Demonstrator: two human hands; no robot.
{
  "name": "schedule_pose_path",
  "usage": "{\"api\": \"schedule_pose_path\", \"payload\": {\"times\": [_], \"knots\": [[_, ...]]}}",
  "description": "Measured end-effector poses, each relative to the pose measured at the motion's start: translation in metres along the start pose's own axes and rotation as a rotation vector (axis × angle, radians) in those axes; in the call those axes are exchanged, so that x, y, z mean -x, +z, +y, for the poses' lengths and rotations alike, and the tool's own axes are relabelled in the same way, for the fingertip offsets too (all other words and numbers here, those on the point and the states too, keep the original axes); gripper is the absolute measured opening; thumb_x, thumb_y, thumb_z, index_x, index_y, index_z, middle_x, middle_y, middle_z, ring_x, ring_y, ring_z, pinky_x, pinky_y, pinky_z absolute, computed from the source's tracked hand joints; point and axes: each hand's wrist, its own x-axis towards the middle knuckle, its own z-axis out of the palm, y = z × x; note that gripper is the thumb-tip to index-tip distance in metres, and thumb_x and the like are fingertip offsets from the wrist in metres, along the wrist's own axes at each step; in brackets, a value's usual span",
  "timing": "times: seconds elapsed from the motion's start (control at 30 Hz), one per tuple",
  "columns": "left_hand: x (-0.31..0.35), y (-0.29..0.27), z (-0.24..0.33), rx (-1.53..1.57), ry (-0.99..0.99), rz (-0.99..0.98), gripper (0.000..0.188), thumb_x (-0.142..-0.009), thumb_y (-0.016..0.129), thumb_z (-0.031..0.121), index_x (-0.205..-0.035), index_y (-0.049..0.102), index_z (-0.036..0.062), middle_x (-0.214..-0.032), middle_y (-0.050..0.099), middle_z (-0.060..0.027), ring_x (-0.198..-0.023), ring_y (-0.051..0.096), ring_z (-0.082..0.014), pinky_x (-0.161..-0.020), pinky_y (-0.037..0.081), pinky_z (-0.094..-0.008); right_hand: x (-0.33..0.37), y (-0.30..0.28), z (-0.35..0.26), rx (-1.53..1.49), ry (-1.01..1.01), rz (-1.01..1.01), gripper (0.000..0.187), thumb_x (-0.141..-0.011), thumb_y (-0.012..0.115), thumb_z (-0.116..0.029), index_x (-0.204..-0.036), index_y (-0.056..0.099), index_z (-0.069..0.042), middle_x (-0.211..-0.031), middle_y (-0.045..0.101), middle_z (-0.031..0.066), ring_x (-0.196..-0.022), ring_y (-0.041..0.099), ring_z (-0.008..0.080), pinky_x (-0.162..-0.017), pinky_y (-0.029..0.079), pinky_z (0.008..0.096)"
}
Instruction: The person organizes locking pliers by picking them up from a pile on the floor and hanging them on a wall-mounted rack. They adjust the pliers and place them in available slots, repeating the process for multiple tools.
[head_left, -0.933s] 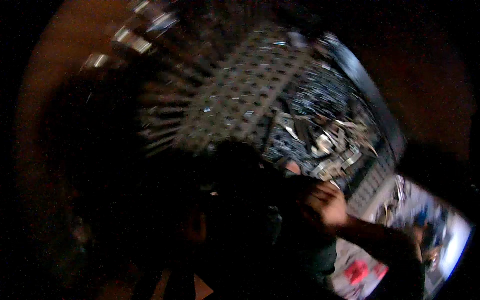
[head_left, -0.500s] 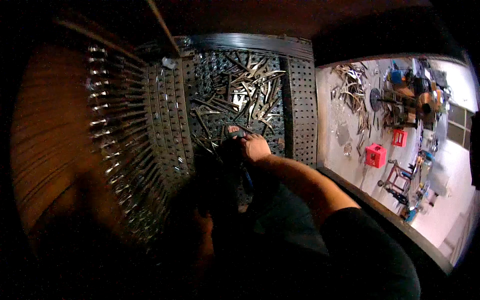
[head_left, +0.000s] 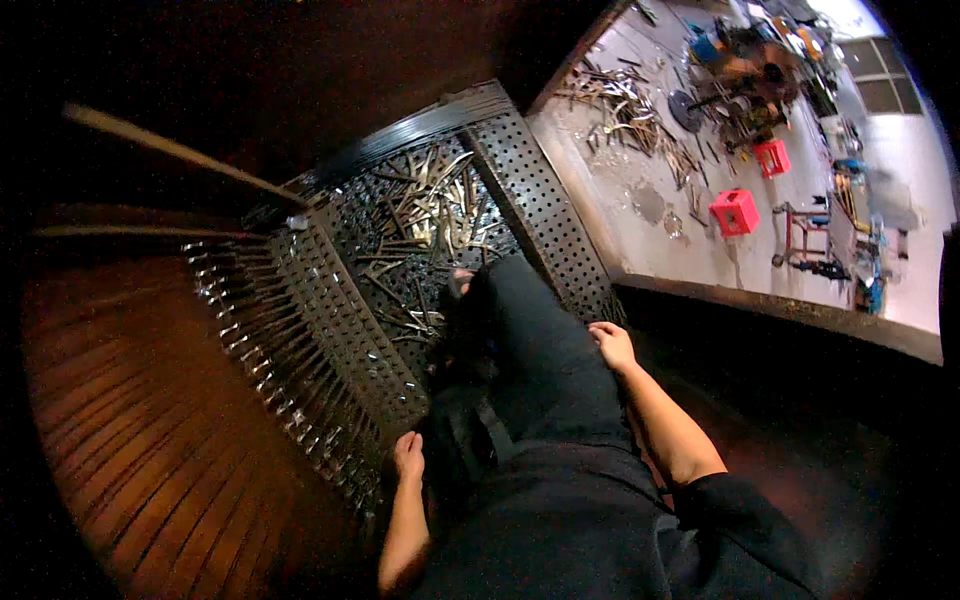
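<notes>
My left hand (head_left: 408,457) hangs low beside my dark-clothed leg, close to the end of a perforated metal strip (head_left: 345,325). Its fingers are loosely bent and nothing shows in them. My right hand (head_left: 613,347) is at the outer side of my bent right leg (head_left: 540,330), by the lower end of a perforated metal plate (head_left: 530,170). That hand looks relaxed and open, holding nothing visible. Ahead of my legs, a heap of metal tool-like pieces (head_left: 430,200) with long, slim arms lies on a dark perforated floor. Part of my bare foot (head_left: 462,282) shows beside it.
On the left, rows of thin rods carry shiny metal pieces (head_left: 265,375) along a brown ribbed wall (head_left: 150,420). A raised sill (head_left: 780,308) borders the opening at right. Outside are another metal heap (head_left: 630,110), red crates (head_left: 735,213) and a wheeled frame (head_left: 803,235).
My right hand has drawn back from near my foot to the side of my leg. My left hand has come into clear view, and the whole view has turned and shifted.
</notes>
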Motion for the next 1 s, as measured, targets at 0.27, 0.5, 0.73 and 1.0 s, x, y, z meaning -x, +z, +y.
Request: {"api": "schedule_pose_path", "payload": {"times": [0.27,0.5,0.73,1.0], "knots": [[0.085,0.048,0.006,0.002,-0.277,-0.15,0.056,-0.103,0.05,0.052,-0.135,0.056,0.006,-0.117,0.068,-0.0076,-0.094,0.064,-0.0199,-0.069,0.051,-0.0377,-0.047,-0.122,0.046,-0.331,0.24,0.109,0.026,-0.096,0.063,-0.022,-0.109,0.071,-0.001,-0.093,0.07,0.003,-0.081,0.063,0.0144,-0.076,0.05,0.0295],[0.134,0.198,0.125,-0.051,-0.242,-0.111,0.061,-0.103,0.049,0.054,-0.136,0.056,0.0039,-0.122,0.066,-0.0094,-0.102,0.062,-0.0238,-0.08,0.05,-0.0394,-0.207,-0.239,0.033,-0.248,0.244,0.102,0.026,-0.095,0.065,-0.012,-0.117,0.066,0.001,-0.098,0.07,0.0068,-0.084,0.066,0.0165,-0.08,0.052,0.0319],[0.166,0.352,0.332,0.064,-0.251,-0.167,0.065,-0.102,0.048,0.056,-0.138,0.055,0.0019,-0.127,0.064,-0.0112,-0.11,0.061,-0.0278,-0.09,0.05,-0.0412,-0.367,-0.365,0.058,-0.526,0.445,0.06,0.031,-0.096,0.063,-0.014,-0.125,0.063,-0.004,-0.101,0.069,0.0039,-0.083,0.065,0.0123,-0.071,0.05,0.0267],[0.146,0.481,0.562,0.171,-0.112,-0.201,0.072,-0.101,0.048,0.061,-0.14,0.054,0.0006,-0.133,0.061,-0.0126,-0.118,0.06,-0.0295,-0.1,0.048,-0.0419,-0.429,-0.484,-0.012,-0.671,0.524,-0.003,0.03,-0.096,0.063,-0.018,-0.125,0.063,-0.009,-0.104,0.071,0.0038,-0.084,0.068,0.0133,-0.071,0.051,0.0263]]}}
